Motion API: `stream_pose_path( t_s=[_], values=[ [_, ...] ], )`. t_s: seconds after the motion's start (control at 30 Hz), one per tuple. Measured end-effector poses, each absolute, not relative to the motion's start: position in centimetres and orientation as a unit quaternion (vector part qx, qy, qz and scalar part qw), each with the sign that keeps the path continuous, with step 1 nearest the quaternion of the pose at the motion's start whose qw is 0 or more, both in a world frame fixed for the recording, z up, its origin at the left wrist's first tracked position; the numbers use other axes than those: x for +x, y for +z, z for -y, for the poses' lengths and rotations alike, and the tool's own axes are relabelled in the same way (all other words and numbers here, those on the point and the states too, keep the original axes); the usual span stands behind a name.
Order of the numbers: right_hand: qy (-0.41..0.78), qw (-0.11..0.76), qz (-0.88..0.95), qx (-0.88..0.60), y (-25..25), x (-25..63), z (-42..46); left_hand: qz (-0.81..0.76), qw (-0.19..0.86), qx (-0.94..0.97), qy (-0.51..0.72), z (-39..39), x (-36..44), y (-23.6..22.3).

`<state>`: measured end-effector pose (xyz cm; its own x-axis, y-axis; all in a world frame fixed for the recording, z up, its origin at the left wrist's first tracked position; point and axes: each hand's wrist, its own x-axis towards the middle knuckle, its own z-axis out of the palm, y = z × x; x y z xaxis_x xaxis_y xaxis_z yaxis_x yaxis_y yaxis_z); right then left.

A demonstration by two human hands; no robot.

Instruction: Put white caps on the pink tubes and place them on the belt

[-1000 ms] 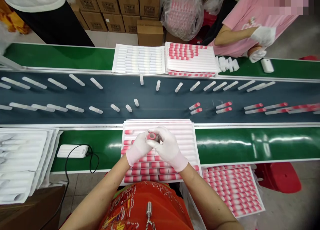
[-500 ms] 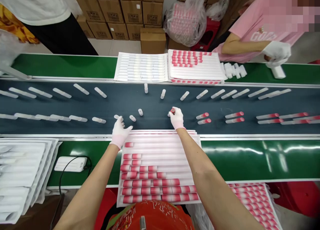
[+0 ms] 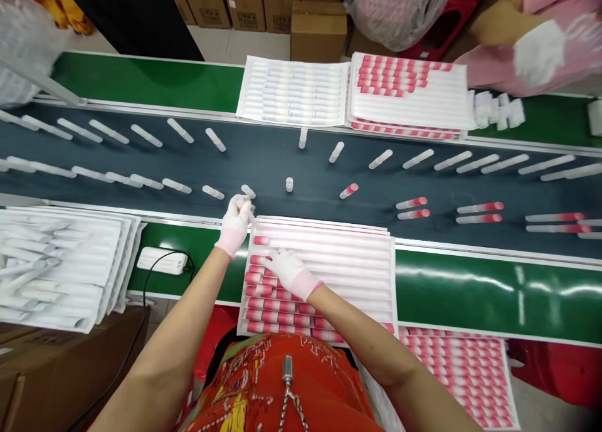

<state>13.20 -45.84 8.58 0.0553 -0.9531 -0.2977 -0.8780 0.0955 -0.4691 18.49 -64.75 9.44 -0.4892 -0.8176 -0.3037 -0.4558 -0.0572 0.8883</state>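
My left hand (image 3: 236,219), in a white glove, is at the belt's near edge with its fingertips pinched together. It holds a white tube, mostly hidden by the fingers. Just beyond these fingertips another white tube (image 3: 248,192) is on the belt. My right hand (image 3: 288,270), also gloved, reaches over the left part of a white ridged tray (image 3: 348,266). Its thumb and fingers close around a red-and-white cap in the upper rows, largely covered by the glove. Beside it lies a red-and-white cap (image 3: 261,240). A white tube with a red cap (image 3: 348,190) is on the belt.
Along the dark belt (image 3: 197,162) run two rows of tubes. Across it are a tray of white pieces (image 3: 301,93) and a tray of red caps (image 3: 409,100). Stacked white trays (image 3: 56,256) and a white power strip (image 3: 162,260) lie left. Two other people are opposite.
My right hand has left a red-capped tube on the belt and come back left to the tray. My left hand has closed, and one white tube beside it is gone from the belt. The view has shifted.
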Motion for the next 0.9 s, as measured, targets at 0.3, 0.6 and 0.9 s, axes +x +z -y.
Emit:
stream_pose_path(
  t_s=[0.3, 0.6, 0.9],
  values=[
    [-0.194, 0.310, -0.686, -0.630, 8.1, 11.3, 44.2, 0.673, 0.054, 0.421, -0.606, 58.3, 29.0, 12.0],
    [-0.682, 0.358, -0.607, -0.195, 16.1, 9.0, 42.7, 0.563, -0.081, 0.309, -0.762, 53.7, 23.3, 17.4],
    [-0.610, 0.404, -0.611, -0.303, 19.6, 6.6, 40.5, 0.660, -0.217, 0.320, -0.644, 53.6, 19.4, 20.2]
  ],
)
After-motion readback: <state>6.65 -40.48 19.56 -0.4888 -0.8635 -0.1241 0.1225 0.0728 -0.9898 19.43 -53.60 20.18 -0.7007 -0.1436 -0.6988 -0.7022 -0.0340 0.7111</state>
